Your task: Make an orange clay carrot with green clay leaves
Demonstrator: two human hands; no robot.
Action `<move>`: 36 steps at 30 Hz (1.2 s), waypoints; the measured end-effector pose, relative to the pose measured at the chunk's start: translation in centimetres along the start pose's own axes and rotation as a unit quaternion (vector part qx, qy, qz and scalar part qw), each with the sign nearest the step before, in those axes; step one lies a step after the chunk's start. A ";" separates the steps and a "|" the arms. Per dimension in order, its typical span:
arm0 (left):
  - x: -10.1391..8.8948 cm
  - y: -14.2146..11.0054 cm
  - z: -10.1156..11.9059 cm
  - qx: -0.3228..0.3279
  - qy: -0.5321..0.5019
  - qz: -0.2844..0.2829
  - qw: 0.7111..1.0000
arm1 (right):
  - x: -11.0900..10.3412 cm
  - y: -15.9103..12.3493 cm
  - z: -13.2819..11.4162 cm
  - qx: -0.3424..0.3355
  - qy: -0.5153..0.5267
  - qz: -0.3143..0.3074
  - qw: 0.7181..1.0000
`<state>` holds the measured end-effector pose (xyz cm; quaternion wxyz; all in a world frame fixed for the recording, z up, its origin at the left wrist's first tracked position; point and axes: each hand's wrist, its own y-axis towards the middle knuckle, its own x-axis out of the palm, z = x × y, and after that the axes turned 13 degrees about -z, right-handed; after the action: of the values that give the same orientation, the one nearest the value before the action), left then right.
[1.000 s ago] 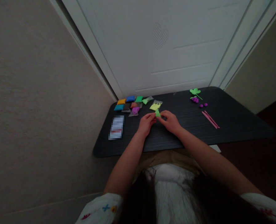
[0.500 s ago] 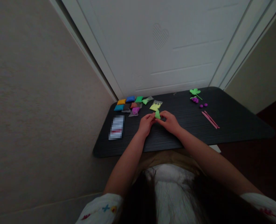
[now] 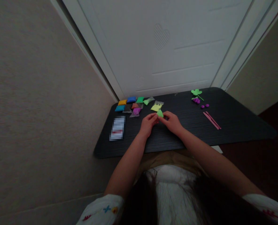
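Note:
My left hand and my right hand meet over the middle of a black table. Both pinch a small light-green piece of clay held just above the tabletop, fingers closed on it from either side. Right behind the clay lies a clear bag of yellow clay.
Several small bags of coloured clay lie in rows at the back left. A flat printed packet lies left of my hands. A green clay leaf shape, purple clay balls and pink sticks sit at the right. A white door stands behind.
The green clay piece has turned slightly between my fingertips and tilted to the right. Both hands have stayed where they were.

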<state>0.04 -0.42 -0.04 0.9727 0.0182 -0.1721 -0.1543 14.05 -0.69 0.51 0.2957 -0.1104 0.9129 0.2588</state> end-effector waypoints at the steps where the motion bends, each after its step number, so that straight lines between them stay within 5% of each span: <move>1: 0.0 0.0 0.0 0.002 0.001 0.001 1.000 | 0.0 0.0 -0.1 -0.003 -0.001 -0.001 1.000; 36: 0.1 -0.2 0.1 0.004 0.005 0.015 1.000 | 0.6 -0.1 0.3 -0.060 -0.013 -0.029 0.998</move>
<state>0.01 -0.59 0.07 0.9757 0.0203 -0.1683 -0.1390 13.77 -0.60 -0.10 0.3075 -0.1512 0.8885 0.3053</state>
